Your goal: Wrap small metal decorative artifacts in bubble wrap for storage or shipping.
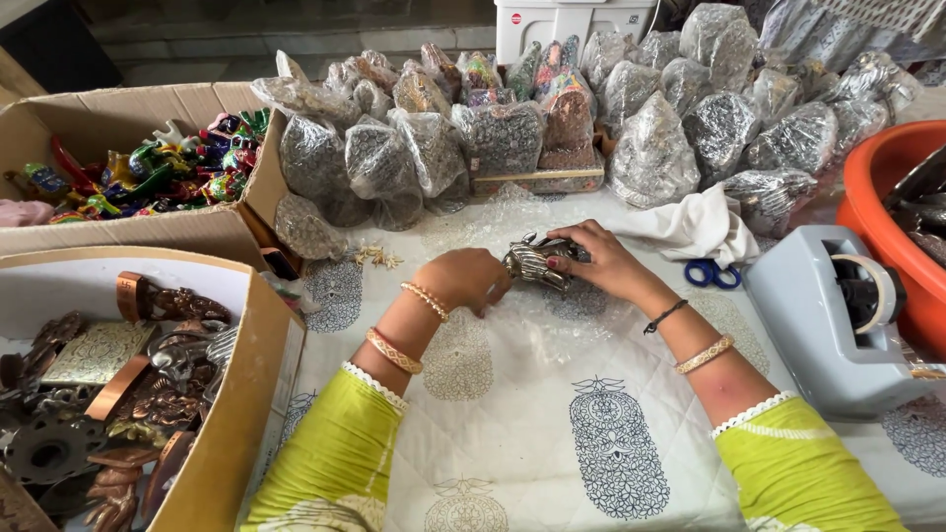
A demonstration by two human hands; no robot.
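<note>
Head view: left hand point(471, 279) curled closed around one end of a small metal figurine point(537, 262); right hand point(596, 258) laid over its other end, fingers point(564, 239) bent and gripping it. Figurine sits low over a sheet of bubble wrap point(552, 325) on the printed white tablecloth point(532, 433), centre of table. Nearby: wrapped bundles point(650, 148) behind, blue scissors point(711, 273) and grey tape dispenser point(838, 315) to the right, cardboard box of metal pieces point(251, 394) to the left.
</note>
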